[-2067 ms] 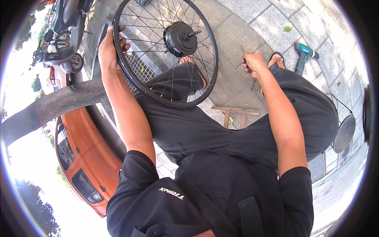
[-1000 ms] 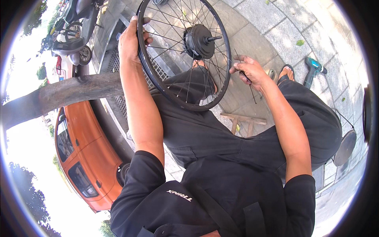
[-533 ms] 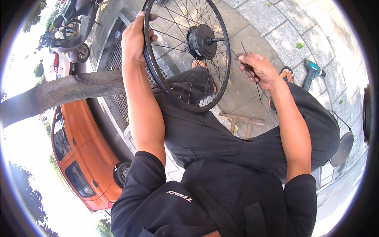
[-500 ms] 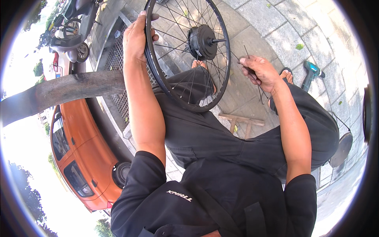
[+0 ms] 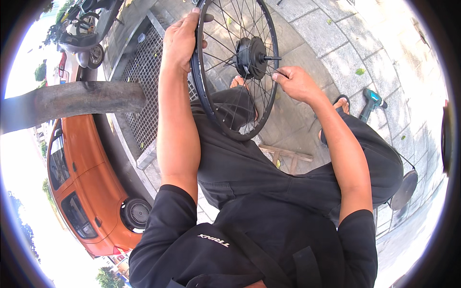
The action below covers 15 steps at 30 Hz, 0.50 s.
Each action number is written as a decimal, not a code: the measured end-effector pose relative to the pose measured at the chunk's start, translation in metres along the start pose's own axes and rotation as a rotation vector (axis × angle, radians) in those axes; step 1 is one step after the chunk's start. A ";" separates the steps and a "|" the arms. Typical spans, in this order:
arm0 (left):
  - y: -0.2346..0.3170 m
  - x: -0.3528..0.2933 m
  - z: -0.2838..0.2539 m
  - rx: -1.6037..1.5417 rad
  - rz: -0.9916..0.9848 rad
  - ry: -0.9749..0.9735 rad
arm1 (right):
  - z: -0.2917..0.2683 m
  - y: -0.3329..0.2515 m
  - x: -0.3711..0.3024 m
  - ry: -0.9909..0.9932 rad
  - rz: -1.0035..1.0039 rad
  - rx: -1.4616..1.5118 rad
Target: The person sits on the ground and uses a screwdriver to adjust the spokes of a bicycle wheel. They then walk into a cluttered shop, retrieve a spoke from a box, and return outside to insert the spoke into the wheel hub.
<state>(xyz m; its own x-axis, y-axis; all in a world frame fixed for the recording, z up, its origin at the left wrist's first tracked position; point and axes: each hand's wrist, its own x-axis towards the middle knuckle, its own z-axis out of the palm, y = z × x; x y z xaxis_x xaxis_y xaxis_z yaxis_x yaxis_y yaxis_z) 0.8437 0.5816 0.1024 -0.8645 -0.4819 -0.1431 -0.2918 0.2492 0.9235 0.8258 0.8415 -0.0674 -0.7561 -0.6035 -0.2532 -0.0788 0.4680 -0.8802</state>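
Note:
A black spoked bicycle wheel (image 5: 211, 113) stands tilted upright over my legs. Its thick black hub motor (image 5: 250, 57) has an axle sticking out to the right. My left hand (image 5: 181, 42) is closed around the rim's left side, the thumb on the near face and the fingertips showing through the spokes. At the wheel's right side, level with the axle, my right hand (image 5: 298, 84) has thumb and forefinger pinched together on a thin dark spoke. Much of that spoke is hidden against the wheel.
A teal and black cordless drill (image 5: 370, 103) lies on the paving beside my right foot. Below the wheel is a low wooden frame (image 5: 290, 154). To the left are a metal grate (image 5: 149, 60), a tree trunk (image 5: 77, 103), an orange car (image 5: 98, 168) and a motorbike (image 5: 79, 42).
My right hand has moved left and slightly up to the wheel; the loose thin spokes it held out to the side no longer show clearly. My left hand still grips the rim.

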 end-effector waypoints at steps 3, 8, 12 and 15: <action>-0.003 0.002 0.000 0.014 0.015 0.005 | 0.006 -0.004 0.003 -0.013 0.014 0.030; -0.001 0.000 0.003 0.012 -0.003 0.018 | 0.007 0.003 0.012 -0.033 0.016 0.041; -0.005 0.002 0.005 -0.284 0.031 -0.117 | 0.002 -0.019 0.017 -0.038 0.009 -0.115; 0.000 0.001 0.008 -0.340 -0.003 -0.155 | 0.005 -0.031 0.024 0.008 -0.052 -0.259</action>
<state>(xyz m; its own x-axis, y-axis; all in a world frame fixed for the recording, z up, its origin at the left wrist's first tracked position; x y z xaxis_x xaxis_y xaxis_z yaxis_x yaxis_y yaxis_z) 0.8392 0.5880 0.0995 -0.9232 -0.3424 -0.1747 -0.1648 -0.0578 0.9846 0.8139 0.8089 -0.0479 -0.7519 -0.6263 -0.2057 -0.2808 0.5866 -0.7597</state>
